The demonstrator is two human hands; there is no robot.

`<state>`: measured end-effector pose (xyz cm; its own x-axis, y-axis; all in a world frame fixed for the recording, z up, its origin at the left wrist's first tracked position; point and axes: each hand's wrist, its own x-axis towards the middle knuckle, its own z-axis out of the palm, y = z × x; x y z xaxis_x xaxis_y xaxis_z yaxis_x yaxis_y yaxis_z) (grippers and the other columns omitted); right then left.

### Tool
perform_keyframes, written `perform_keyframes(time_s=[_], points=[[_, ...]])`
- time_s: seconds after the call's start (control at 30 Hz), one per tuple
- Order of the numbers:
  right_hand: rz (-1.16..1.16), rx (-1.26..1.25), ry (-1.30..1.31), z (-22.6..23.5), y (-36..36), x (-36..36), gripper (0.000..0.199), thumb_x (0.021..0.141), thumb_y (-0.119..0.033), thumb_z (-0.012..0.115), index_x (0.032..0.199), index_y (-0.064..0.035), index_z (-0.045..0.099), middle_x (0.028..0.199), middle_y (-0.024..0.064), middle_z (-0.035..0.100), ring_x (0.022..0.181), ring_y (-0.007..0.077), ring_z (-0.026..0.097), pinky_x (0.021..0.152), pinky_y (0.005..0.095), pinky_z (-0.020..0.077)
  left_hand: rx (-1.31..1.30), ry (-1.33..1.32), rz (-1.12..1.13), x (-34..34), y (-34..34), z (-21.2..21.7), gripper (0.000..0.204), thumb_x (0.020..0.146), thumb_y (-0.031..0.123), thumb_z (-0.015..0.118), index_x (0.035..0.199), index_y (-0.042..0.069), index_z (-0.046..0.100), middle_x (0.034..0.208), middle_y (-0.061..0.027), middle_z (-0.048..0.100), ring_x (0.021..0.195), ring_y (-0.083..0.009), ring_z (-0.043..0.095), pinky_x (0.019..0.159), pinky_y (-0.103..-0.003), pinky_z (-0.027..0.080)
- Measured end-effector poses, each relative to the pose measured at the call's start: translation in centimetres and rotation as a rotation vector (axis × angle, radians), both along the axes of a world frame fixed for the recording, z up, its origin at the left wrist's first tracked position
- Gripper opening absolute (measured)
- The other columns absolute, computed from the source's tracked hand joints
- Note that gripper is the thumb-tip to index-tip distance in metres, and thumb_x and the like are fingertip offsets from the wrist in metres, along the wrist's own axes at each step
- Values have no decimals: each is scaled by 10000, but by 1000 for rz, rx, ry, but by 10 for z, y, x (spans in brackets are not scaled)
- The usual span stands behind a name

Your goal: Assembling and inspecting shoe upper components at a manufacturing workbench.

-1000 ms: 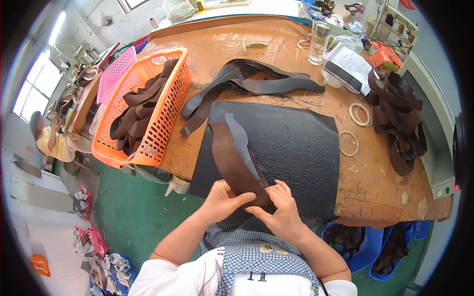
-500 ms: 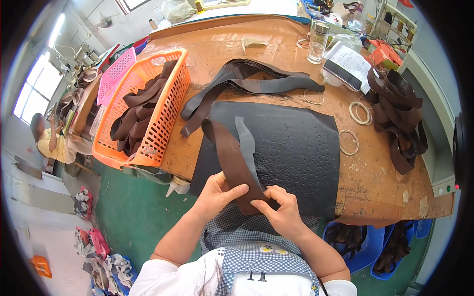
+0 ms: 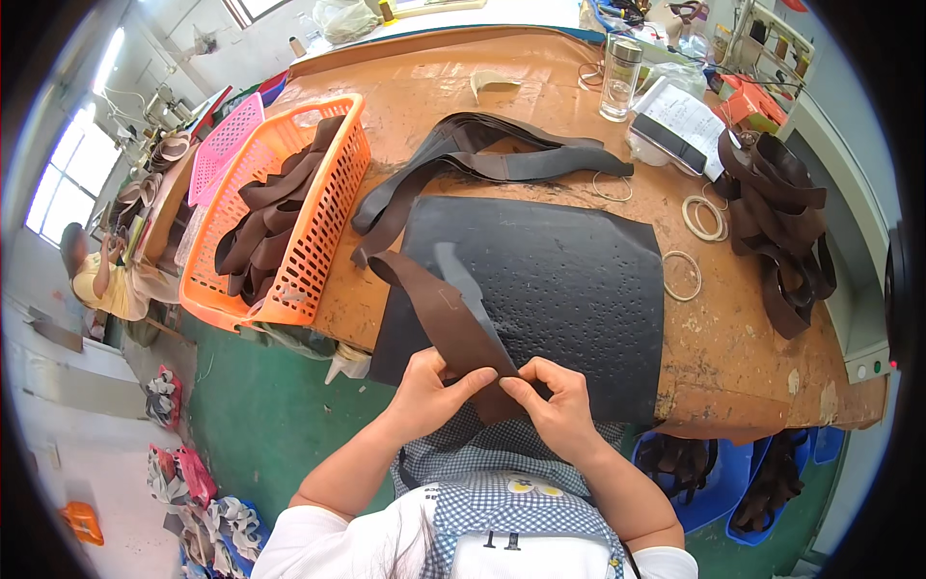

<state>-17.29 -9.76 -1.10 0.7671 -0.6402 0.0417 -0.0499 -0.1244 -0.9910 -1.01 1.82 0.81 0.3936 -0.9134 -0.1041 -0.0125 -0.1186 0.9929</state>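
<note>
Item: brown leather strip, which you are pinching with left hand and right hand (both grasping its near end); keep it flat over the black mat.

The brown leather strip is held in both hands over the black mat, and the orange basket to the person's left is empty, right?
Not quite. In the head view the orange basket holds dark brown leather strips. The rest stands: the left hand and the right hand hold the brown leather strip over the black mat.
</note>
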Motion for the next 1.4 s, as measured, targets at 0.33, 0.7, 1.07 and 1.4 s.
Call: perform_keyframes(time_s=[0.33,0.7,1.07,1.4], points=[[32,5,7,-3,0,-6,172,914,-135,712,866,28,684,770,25,671,697,60,579,614,234,462,-71,233,30,19,0,-1,218,896,17,712,1102,-35,663,1057,-86,711,968,-147,669,872,-314,557],[22,84,44,5,3,0,173,921,-135,705,907,38,710,721,31,696,626,47,578,541,226,455,-83,215,139,9,3,3,195,873,18,741,1052,-31,682,973,-74,721,865,-130,683,766,-276,573],[-15,-92,10,2,9,-1,148,904,-106,705,870,37,709,680,49,676,585,51,555,511,239,429,-39,169,151,21,3,3,200,812,-8,782,999,-12,712,928,-63,732,829,-133,691,757,-275,575],[6,65,7,7,8,5,149,920,-106,693,896,41,708,708,40,685,635,48,569,545,225,449,-37,91,159,-1,4,-4,163,842,37,778,975,-37,719,899,-64,733,816,-112,684,713,-245,563]])
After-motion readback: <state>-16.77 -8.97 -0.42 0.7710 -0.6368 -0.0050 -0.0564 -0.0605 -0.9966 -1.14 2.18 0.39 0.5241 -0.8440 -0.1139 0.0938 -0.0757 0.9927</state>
